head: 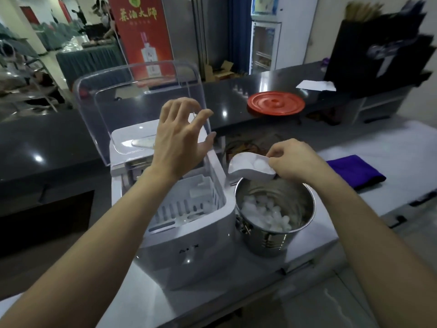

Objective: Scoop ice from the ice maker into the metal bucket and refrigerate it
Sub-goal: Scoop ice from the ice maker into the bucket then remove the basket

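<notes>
Right hand (293, 162) pinches a white scoop (246, 172) of rounded ice (259, 164) above the steel bucket (272, 242); left hand (179, 143) splayed.

Bare left forearm (106, 233) and bare right forearm (369, 223), a slim, long-fingered left hand (177, 143) and right hand (293, 159)

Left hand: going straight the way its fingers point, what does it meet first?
Probably the raised clear plastic lid of the white ice maker: the open left hand aims its fingers at the lid's right edge. Depth is unclear, so they may already touch it.
</notes>
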`<state>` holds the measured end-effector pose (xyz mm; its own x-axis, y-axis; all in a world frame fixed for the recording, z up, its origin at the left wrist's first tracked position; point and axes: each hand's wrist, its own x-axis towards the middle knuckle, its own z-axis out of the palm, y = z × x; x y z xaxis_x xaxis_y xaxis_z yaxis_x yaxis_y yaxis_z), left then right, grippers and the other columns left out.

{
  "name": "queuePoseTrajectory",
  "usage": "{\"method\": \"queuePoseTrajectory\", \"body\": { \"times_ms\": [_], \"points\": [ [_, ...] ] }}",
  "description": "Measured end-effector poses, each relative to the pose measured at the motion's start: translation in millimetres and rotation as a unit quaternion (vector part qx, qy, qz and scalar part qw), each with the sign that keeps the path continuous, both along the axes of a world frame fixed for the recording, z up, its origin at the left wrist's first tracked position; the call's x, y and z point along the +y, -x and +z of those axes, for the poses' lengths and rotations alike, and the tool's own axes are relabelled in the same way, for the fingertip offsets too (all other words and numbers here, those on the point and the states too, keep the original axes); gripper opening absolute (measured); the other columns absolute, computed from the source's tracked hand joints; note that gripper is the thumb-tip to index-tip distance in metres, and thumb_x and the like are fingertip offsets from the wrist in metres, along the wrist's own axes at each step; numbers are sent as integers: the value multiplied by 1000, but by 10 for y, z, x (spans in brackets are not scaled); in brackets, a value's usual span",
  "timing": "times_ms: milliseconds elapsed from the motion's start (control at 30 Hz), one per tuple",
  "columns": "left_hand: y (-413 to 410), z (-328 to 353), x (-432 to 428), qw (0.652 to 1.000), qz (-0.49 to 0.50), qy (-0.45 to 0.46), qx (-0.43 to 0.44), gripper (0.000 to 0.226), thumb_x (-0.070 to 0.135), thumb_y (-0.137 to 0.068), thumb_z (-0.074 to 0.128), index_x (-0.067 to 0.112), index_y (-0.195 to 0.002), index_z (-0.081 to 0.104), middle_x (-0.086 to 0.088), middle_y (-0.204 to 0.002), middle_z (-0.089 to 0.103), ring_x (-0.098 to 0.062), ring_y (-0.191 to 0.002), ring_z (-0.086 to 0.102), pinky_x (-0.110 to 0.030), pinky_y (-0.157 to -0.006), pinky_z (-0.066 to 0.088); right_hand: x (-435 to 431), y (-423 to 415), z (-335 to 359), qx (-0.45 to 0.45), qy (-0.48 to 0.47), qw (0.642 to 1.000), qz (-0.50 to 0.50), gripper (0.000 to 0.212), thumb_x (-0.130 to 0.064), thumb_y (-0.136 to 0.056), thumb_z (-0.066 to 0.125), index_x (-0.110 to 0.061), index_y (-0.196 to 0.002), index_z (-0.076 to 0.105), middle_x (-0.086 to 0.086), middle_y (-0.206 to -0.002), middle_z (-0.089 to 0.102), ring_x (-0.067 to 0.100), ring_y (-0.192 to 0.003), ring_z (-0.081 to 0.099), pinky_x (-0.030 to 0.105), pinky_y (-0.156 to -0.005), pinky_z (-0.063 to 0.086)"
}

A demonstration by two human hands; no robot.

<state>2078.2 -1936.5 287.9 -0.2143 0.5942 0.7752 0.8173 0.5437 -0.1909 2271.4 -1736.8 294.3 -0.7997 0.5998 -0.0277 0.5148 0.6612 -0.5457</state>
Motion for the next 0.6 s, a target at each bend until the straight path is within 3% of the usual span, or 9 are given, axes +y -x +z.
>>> {"method": "queuePoseTrajectory", "body": {
  "times_ms": [167, 367, 500, 600],
  "points": [
    [10, -62, 90, 1000, 22, -3, 16, 45, 43, -95, 71, 14, -129, 69, -17, -133, 58, -40, -131, 52, -52, -116, 35, 164, -159, -291, -51, -17, 997, -59, 19, -16, -91, 57, -27, -89, 73, 5, -96, 74, 29, -93, 67, 37, -76, 57],
    [35, -97, 130, 999, 36, -7, 12, 43, 44, -95, 68, 15, -127, 69, -16, -134, 56, -40, -133, 50, -54, -119, 32, 153, -219, -580, -92, -90, 989, -71, 13, -9, -92, 59, -13, -97, 70, 10, -90, 68, 30, -82, 65, 36, -66, 53],
    [48, -106, 142, 999, 40, -5, 8, 42, 46, -96, 67, 17, -127, 69, -15, -135, 55, -39, -134, 49, -54, -120, 32, 112, -196, -571, -117, -154, 979, -58, 8, -4, -87, 62, -12, -84, 62, 10, -88, 65, 29, -76, 60, 34, -62, 44],
    [40, -94, 134, 999, 41, -2, 6, 42, 46, -96, 67, 17, -126, 69, -15, -135, 56, -39, -134, 49, -54, -120, 32, 91, -156, -488, -111, -195, 973, -50, 19, -9, -85, 67, -13, -73, 53, 9, -80, 58, 30, -73, 54, 35, -64, 40]
  ]
}}
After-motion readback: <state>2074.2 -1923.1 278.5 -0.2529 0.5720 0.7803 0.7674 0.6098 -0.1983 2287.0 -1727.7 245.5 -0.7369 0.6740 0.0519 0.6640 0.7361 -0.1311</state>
